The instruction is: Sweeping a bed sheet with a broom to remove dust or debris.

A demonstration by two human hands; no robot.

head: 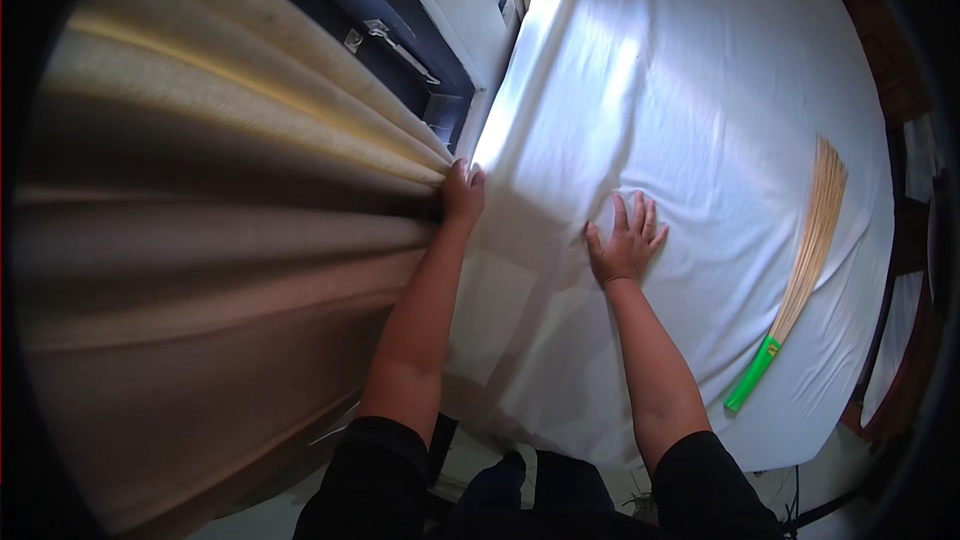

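A white sheet (720,90) covers the bed before me, wrinkled around my right hand. My right hand (624,244) lies palm down on it, fingers spread, holding nothing. At the bed's left edge is my left hand (463,195), where the folds of a beige curtain (225,255) meet the sheet. Its thumb points up along the sheet's edge, while the other fingers are mostly hidden, so whether they grip curtain or sheet is unclear. To the right of my right hand, a stick broom (810,240) with a green handle (752,375) rests on the sheet.
A dark window frame (420,37) with a metal stay (405,56) stands behind the curtain at upper left, beside a pale wall post (465,0). Brown wooden furniture (889,67) borders the bed on the right. Tiled floor (480,457) shows near my legs.
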